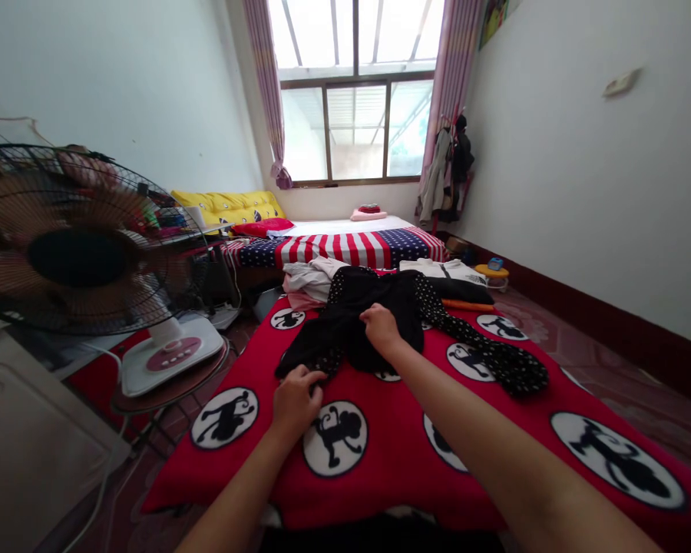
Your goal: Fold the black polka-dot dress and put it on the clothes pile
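A black garment with white dots lies spread on a red bedspread printed with monkey circles. My left hand pinches the garment's near left edge, fingers closed on the cloth. My right hand rests on the middle of the garment, fingers curled into the fabric. One dotted sleeve trails to the right across the spread.
A pile of light clothes and a white top lie beyond the garment. A standing fan sits on a small round table at the left. A second bed with a striped cover stands below the window.
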{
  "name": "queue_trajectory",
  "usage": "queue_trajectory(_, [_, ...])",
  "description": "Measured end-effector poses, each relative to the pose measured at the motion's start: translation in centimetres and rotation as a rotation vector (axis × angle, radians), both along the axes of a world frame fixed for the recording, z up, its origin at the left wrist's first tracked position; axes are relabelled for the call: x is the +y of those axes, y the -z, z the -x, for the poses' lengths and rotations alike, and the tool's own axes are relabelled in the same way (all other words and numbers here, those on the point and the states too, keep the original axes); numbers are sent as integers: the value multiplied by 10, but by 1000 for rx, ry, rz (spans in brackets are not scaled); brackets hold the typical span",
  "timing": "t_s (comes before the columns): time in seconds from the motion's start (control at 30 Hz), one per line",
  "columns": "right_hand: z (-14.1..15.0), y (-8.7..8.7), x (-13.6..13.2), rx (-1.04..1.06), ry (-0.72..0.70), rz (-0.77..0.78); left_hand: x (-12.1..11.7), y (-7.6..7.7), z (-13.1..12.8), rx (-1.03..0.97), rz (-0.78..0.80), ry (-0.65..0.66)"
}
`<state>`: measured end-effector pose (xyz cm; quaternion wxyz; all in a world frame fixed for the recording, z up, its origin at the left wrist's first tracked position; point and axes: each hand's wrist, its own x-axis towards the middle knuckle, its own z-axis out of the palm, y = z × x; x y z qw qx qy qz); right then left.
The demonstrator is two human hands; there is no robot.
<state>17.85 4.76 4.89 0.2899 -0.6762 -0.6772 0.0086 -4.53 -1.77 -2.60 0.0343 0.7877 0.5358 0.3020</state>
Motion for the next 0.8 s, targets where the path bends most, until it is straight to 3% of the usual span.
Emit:
queue_trajectory(0.1, [-22, -11, 1, 39, 76, -103, 11, -3, 24, -45, -46, -276])
queue_trajectory(0.17, [-24, -3, -9, 53, 90, -144, 15, 0, 30, -29, -76, -359])
queue_trajectory(0.27, [-9, 26, -33, 5, 26, -145, 11, 10, 23, 116, -94, -303])
queue_trajectory(0.37, [12, 55, -50, -126, 18, -33, 5, 15, 13, 240, -100, -199])
queue_trajectory(0.47, [20, 67, -51, -191, 41, 50, 3, 16, 11, 243, -100, -190])
queue_trajectory(0.53, [16, 63, -47, -180, 0, 64, 5, 16, 14, 223, -96, -200])
queue_trajectory(0.63, [-6, 42, -50, -143, -105, 91, 7, 18, 18, 194, -95, -195])
queue_trajectory(0.8, [-92, 7, -97, -27, -331, 150, 7, 19, 16, 136, -80, -205])
